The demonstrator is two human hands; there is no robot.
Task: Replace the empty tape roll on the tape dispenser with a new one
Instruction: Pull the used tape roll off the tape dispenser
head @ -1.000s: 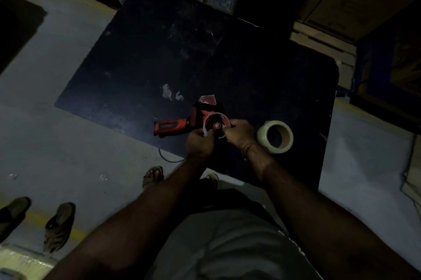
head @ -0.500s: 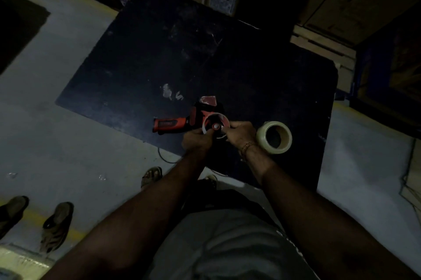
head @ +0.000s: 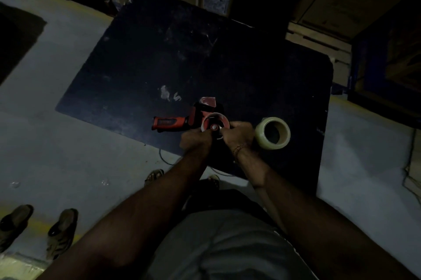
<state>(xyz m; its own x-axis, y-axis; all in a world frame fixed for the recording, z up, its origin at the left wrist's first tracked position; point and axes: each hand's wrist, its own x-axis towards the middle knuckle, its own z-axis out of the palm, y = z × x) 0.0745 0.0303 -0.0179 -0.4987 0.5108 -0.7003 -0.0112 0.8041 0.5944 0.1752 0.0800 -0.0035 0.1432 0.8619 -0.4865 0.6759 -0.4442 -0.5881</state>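
Step in hand: by my judgement you are working the empty tape roll [head: 215,125] off the hub of the tape dispenser [head: 182,122]; the new one is not yet fitted.
Dispenser position: it lies on its side on the dark table [head: 205,63], near the front edge, red handle pointing to your left.
Empty roll position: on the hub, a thin pale ring around the red wheel.
New tape roll [head: 272,133]: stands on the table just beside your right hand, ready to reach.
Left hand [head: 197,140]: fingers curled at the near left rim of the ring; the grip looks like a pinch, though dim light hides the fingertips.
Right hand [head: 239,135]: fingers curled onto the right rim, a bracelet at the wrist.
Forearms: both reach forward and converge on the hub.
Method advised: pull the ring off evenly on both sides, square to the hub, so it does not jam. Keep the dispenser body pressed down.
Risk: fingers straying to the toothed blade end.
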